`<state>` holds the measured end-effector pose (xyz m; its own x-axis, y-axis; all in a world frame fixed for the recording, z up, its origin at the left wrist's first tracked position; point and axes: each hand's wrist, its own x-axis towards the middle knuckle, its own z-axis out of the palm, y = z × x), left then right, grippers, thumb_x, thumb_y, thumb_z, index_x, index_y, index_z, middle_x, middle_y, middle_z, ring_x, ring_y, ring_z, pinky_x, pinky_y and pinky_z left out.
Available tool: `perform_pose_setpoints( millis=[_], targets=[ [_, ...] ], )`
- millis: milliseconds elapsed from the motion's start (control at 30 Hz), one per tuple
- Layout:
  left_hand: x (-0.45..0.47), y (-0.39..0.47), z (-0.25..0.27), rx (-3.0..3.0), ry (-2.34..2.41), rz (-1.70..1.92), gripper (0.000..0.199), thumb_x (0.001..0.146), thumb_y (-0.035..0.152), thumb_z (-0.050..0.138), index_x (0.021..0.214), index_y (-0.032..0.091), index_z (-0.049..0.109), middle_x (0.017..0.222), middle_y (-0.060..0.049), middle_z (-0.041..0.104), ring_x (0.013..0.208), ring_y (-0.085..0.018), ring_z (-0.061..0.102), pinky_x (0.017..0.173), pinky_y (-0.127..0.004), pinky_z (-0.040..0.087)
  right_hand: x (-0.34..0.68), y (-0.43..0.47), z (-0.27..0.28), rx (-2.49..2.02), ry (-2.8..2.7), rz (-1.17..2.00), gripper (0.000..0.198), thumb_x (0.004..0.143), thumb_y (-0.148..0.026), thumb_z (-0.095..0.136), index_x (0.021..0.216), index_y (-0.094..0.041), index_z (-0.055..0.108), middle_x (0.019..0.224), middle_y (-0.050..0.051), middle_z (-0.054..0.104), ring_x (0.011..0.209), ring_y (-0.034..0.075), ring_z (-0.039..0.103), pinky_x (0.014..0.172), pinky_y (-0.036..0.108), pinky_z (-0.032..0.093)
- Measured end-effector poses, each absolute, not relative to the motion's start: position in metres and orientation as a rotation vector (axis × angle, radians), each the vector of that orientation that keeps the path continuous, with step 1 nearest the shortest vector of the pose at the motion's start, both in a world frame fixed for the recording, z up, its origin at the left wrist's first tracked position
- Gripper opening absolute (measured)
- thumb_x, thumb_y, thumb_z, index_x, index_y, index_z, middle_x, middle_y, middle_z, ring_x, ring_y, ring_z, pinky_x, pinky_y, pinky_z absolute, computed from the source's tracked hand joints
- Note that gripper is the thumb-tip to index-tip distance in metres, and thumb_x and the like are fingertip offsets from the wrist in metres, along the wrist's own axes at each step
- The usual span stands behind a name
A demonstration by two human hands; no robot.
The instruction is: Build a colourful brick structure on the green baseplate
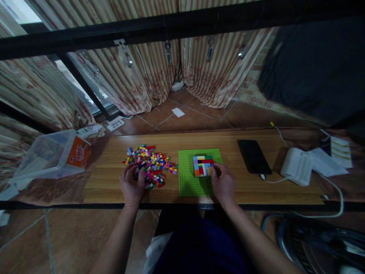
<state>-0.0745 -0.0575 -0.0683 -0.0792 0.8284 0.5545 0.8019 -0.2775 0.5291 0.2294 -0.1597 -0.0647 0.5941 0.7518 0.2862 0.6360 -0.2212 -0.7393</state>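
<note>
My left hand point(132, 182) rests at the near left side of a heap of small colourful toy bricks point(155, 161). Its fingers are bent, with a gap between thumb and forefinger, and no brick shows clearly held in it. On a green studded baseplate point(186, 184) stands a squarish block of multicoloured bricks point(203, 166), with an opening in its top. My right hand point(224, 184) is at the right side of that block, thumb and forefinger closed on its edge. The hand covers the lower right of the baseplate.
A black phone point(254, 156) lies right of the baseplate, joined by a white cable to a white box-shaped device point(297, 166). A clear plastic bin point(54, 154) with an orange label stands left of the wooden board point(102, 182). A dark bar point(142, 30) crosses above, before striped curtains point(205, 72).
</note>
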Motion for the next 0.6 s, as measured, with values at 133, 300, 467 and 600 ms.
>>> perform_pose_setpoints(
  millis=[133,300,467,600],
  targets=[
    [-0.074,-0.058,-0.068,2.109,1.874,1.323,0.027,0.084,0.038,0.060,0.097,0.015,0.066,0.111,-0.015,0.065,0.106,-0.028,0.060,0.095,-0.044,0.047,0.232,-0.161,-0.066,-1.937,-1.106,0.215,0.046,0.090,-0.051,0.045,0.105,-0.013,0.066,0.100,0.016,0.069,0.090,0.026,0.063,0.081,0.041,0.047],
    [-0.074,-0.057,-0.068,2.095,1.861,1.333,0.027,0.083,0.038,0.060,0.096,0.015,0.066,0.109,-0.015,0.066,0.106,-0.028,0.060,0.096,-0.044,0.046,0.246,-0.165,-0.066,-1.832,-0.953,0.262,0.047,0.092,-0.053,0.041,0.099,-0.015,0.067,0.097,0.014,0.071,0.088,0.024,0.064,0.079,0.038,0.047],
    [-0.075,-0.057,-0.068,2.043,1.864,1.340,0.024,0.082,0.036,0.061,0.094,0.016,0.066,0.108,-0.012,0.066,0.104,-0.027,0.061,0.094,-0.043,0.047,0.246,-0.175,-0.057,-1.776,-0.870,0.231,0.043,0.091,-0.051,0.044,0.097,-0.015,0.067,0.096,0.012,0.071,0.089,0.024,0.065,0.081,0.039,0.048],
    [-0.075,-0.056,-0.069,1.951,1.895,1.369,0.024,0.083,0.038,0.060,0.091,0.017,0.066,0.106,-0.011,0.066,0.102,-0.026,0.062,0.094,-0.041,0.047,0.213,-0.188,-0.046,-1.690,-1.020,0.318,0.033,0.093,-0.043,0.047,0.100,-0.019,0.068,0.101,0.009,0.070,0.095,0.023,0.065,0.085,0.038,0.050]
  ],
)
